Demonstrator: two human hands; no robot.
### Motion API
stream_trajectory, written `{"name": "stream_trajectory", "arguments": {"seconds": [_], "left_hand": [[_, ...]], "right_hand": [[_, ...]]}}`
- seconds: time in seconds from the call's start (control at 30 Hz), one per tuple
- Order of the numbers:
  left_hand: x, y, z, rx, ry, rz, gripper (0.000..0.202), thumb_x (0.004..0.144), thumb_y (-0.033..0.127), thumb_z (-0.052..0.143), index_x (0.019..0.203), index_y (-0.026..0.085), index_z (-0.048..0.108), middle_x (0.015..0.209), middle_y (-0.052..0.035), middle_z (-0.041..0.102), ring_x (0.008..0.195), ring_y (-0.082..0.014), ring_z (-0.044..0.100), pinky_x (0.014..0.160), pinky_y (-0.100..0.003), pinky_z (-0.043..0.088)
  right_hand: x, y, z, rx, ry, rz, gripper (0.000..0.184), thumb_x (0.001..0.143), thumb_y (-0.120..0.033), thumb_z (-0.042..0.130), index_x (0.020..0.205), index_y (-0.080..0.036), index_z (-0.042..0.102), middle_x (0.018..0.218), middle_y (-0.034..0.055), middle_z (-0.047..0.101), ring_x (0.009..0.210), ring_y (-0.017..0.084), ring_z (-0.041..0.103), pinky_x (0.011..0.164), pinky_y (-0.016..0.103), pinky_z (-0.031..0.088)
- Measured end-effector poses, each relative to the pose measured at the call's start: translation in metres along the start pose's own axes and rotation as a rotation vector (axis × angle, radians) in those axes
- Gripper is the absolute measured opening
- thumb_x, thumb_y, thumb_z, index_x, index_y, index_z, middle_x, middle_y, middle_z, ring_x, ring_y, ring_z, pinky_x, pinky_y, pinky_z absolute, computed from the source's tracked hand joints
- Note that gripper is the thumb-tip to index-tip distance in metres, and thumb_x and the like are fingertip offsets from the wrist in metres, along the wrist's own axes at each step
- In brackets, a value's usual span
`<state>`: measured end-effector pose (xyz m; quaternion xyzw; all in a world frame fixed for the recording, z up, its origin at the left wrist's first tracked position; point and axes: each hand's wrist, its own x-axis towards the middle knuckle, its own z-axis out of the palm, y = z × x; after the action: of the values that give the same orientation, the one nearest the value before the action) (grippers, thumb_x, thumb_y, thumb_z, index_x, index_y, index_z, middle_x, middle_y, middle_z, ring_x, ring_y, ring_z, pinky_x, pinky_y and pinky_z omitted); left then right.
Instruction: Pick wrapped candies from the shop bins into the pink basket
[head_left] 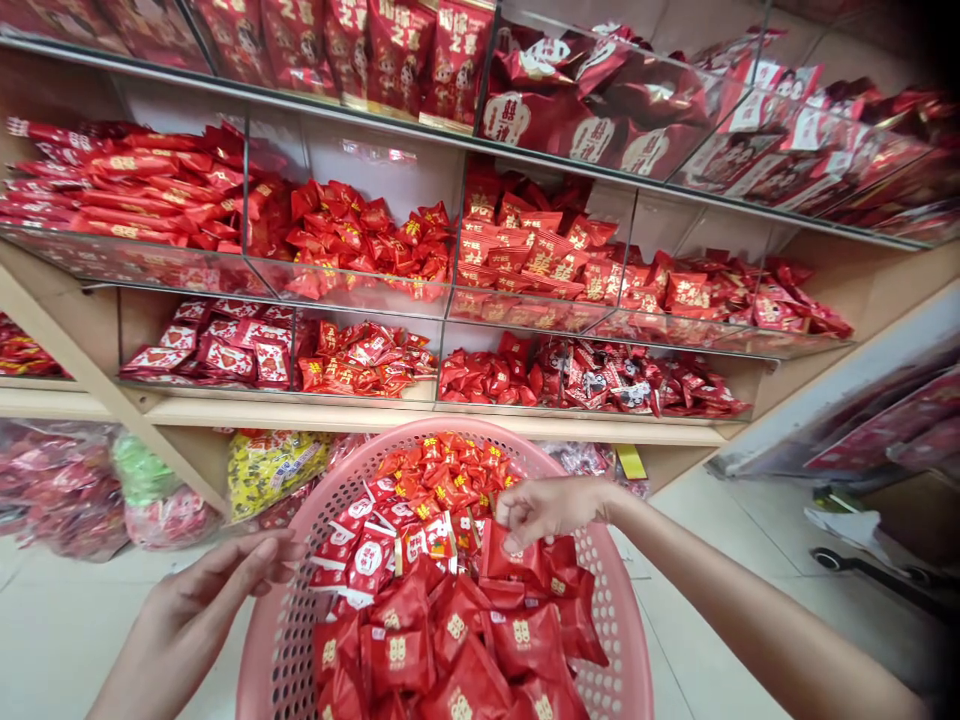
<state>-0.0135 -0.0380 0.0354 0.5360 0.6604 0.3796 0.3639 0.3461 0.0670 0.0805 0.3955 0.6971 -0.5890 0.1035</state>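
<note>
A pink perforated plastic basket [634,640] full of small wrapped sweets is in front of me. My right hand [544,508] is over its right side, fingers curled down and closed on the edge of a red candy packet [511,558]. To the left, my left hand [199,605] is by the basket's rim, its fingers stretched out and holding nothing; whether the fingertips touch the rim I cannot tell. Large red packets with gold characters [397,655] fill the near part of the basket. White-and-red packets [373,552] lie at the left, and small red twisted sweets [446,475] at the far side.
Wooden shelves [420,412] with clear dividers stand beyond the basket, their compartments holding many red packets [517,250]. Under the lowest shelf are plastic bags of sweets, one of them a yellow bag [274,470]. Pale floor tiles [712,560] and a dark wheeled object [877,575] show at right.
</note>
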Motion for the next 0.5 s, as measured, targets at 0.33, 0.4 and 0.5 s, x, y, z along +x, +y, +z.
{"name": "stream_trajectory", "arguments": {"seconds": [0.33,0.4,0.5], "left_hand": [[0.01,-0.033,0.002,-0.069,-0.046,-0.02,0.035,0.076,0.05,0.053,0.101,0.026,0.059,0.113,0.0016,0.062,0.096,-0.0206,0.058,0.087,-0.03,0.047],[0.012,-0.038,0.003,-0.078,-0.036,-0.016,0.031,0.076,0.048,0.053,0.1,0.029,0.059,0.11,0.0041,0.063,0.097,-0.0206,0.057,0.086,-0.03,0.047],[0.013,-0.041,0.004,-0.074,-0.031,-0.024,0.027,0.076,0.047,0.054,0.098,0.033,0.06,0.105,0.0082,0.065,0.095,-0.0192,0.058,0.084,-0.028,0.048]], "right_hand": [[0.007,0.011,0.024,-0.386,0.175,-0.03,0.021,0.071,-0.037,0.064,0.074,-0.016,0.066,0.07,-0.0008,0.061,0.066,0.011,0.053,0.056,0.02,0.034],[0.006,0.005,0.029,-0.552,0.273,0.027,0.016,0.068,-0.032,0.067,0.067,-0.017,0.067,0.065,-0.0006,0.062,0.065,0.013,0.054,0.053,0.021,0.031],[0.001,-0.01,0.024,-0.652,0.374,0.05,0.018,0.069,-0.034,0.067,0.062,-0.018,0.066,0.061,0.0004,0.062,0.062,0.013,0.054,0.052,0.022,0.029]]}}
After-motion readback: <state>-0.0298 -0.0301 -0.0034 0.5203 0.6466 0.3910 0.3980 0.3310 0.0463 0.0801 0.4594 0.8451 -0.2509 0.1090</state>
